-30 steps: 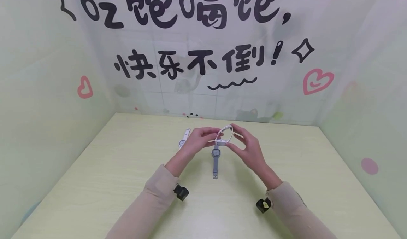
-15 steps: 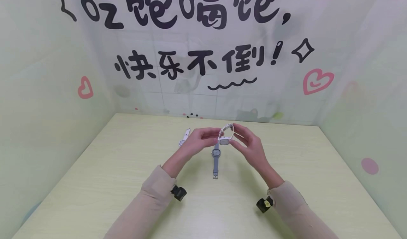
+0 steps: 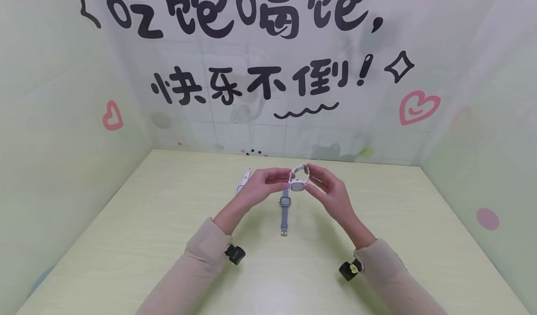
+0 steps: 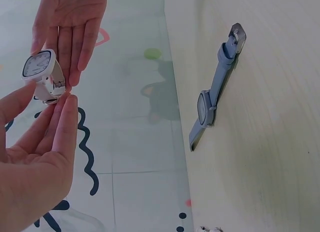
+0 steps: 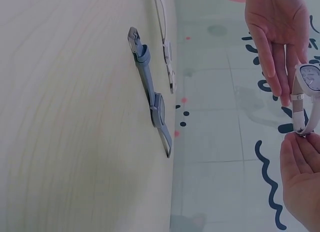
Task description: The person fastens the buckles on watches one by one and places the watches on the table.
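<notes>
A white wristwatch (image 3: 297, 186) with a squarish dial is held up above the table, its strap closed into a loop. My left hand (image 3: 263, 186) pinches one side of it between thumb and fingers. On the other side my right hand (image 3: 331, 191) pinches it the same way, thumb near the case. In the left wrist view the dial of the white watch (image 4: 37, 65) tilts up between both hands. Below them a blue-grey wristwatch (image 3: 285, 202) lies stretched out flat, the tip of its strap hidden behind the held watch.
A second white watch (image 3: 242, 184) lies on the pale wooden table (image 3: 159, 222) to the left, partly covered by my left hand. The printed backdrop (image 3: 235, 133) rises at the table's far edge, with side panels left and right.
The held white watch has moved slightly right and turned, so its dial now faces the head camera more. Both hands shifted a little with it, and little differs in the last half second.
</notes>
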`<state>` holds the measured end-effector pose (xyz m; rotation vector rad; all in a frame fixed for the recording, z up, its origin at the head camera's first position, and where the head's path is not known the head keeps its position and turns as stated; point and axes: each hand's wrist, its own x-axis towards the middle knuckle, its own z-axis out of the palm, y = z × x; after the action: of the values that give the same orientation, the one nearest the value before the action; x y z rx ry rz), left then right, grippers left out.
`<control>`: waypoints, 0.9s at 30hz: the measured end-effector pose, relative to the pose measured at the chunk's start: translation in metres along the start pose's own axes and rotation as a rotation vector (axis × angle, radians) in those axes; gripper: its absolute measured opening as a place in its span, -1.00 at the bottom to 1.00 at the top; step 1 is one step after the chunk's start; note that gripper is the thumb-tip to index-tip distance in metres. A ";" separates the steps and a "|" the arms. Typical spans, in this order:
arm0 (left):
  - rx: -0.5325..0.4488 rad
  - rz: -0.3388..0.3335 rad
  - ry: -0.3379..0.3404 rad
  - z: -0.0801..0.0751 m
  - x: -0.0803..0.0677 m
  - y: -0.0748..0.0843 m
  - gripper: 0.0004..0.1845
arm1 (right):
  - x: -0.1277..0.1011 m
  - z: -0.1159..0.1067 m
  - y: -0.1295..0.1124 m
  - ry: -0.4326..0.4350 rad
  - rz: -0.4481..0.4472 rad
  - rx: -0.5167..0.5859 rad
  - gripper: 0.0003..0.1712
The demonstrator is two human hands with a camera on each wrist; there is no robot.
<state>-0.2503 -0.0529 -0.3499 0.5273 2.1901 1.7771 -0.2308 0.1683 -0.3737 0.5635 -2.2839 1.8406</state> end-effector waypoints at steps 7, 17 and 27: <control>0.009 -0.011 0.014 0.001 0.001 0.001 -0.54 | -0.001 -0.001 0.000 -0.002 0.015 -0.005 -0.39; 0.019 -0.003 0.030 0.002 0.005 0.000 -0.52 | -0.001 -0.005 0.001 -0.019 0.006 -0.021 -0.42; 0.027 -0.004 0.032 0.002 0.009 0.003 -0.52 | 0.001 -0.009 0.003 -0.032 0.040 -0.048 -0.46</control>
<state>-0.2574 -0.0461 -0.3477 0.5037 2.2374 1.7682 -0.2337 0.1777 -0.3745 0.5476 -2.3693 1.8023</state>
